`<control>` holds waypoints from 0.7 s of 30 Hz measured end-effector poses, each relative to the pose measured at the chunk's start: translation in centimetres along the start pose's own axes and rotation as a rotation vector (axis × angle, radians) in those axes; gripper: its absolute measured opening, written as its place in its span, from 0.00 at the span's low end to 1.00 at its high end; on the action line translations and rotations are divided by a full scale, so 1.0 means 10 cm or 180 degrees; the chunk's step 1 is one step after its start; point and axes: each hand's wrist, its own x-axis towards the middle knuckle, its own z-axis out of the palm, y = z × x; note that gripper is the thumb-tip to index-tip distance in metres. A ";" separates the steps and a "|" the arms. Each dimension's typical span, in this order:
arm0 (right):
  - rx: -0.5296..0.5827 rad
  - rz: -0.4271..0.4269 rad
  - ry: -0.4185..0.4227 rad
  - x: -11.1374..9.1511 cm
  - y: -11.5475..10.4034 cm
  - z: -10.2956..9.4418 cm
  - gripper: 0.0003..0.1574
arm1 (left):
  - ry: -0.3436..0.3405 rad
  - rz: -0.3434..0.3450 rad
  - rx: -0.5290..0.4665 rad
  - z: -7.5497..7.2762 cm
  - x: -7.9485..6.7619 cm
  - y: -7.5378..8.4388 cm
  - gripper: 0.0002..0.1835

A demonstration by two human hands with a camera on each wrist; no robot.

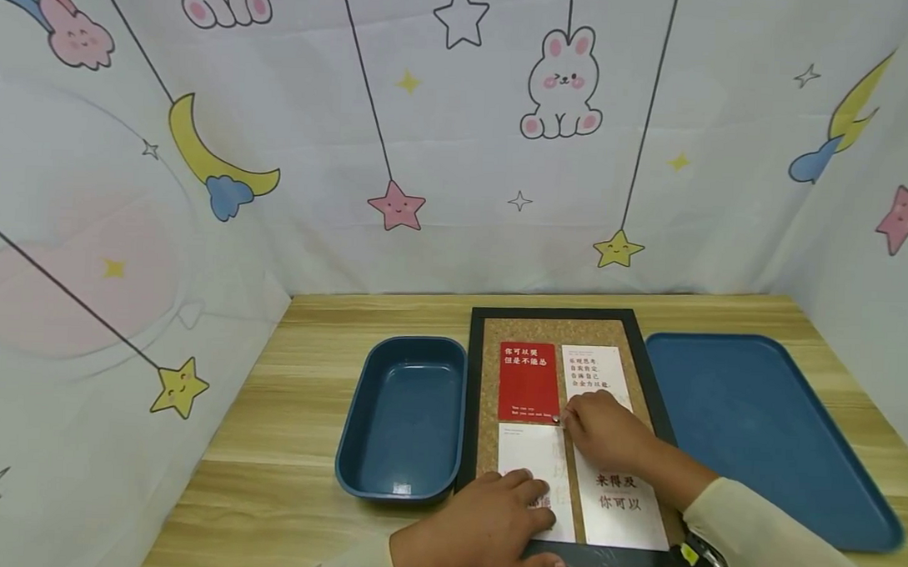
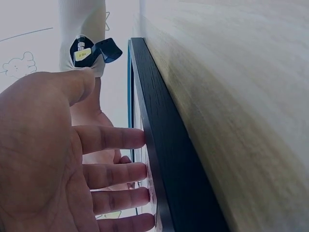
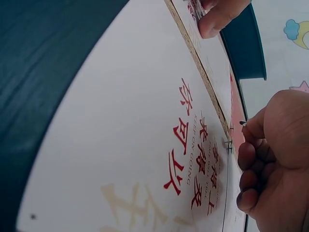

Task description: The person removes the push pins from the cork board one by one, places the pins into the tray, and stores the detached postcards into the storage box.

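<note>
A black-framed cork board (image 1: 490,385) lies on the table with a red card (image 1: 527,384) and white cards (image 1: 523,449) printed with Chinese characters on it. My right hand (image 1: 605,432) is over the middle of the board, thumb and index finger pinching a small pin (image 3: 243,123) near the red card's lower right corner. Close by, another pin (image 3: 228,143) stands in the board. My left hand (image 1: 483,522) rests on the lower left white card, its fingers extended over the frame's near edge (image 2: 161,130).
Left of the board stands a deep blue tray (image 1: 350,430). A larger, flat blue tray (image 1: 764,428) lies to the right, beside the board's frame. Behind the wooden table (image 1: 268,444) hangs a white cloth (image 1: 474,151) with cartoon prints.
</note>
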 end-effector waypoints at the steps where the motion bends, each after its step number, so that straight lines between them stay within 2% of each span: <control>1: -0.0051 -0.0030 0.0045 -0.01 0.01 0.00 0.09 | 0.0011 0.0005 0.0012 0.00 0.00 0.00 0.29; 6: -0.0167 -0.0042 0.0178 -0.04 0.06 -0.04 0.09 | 0.0021 -0.0008 0.0031 0.00 0.00 0.01 0.29; 15: -0.0192 0.0057 0.0178 -0.11 0.10 -0.08 0.08 | -0.0073 -0.0047 -0.0047 -0.01 0.00 0.01 0.29; 21: -0.0208 0.0022 0.0322 -0.13 0.15 -0.11 0.07 | -0.0027 -0.0044 0.0028 0.00 -0.01 0.01 0.30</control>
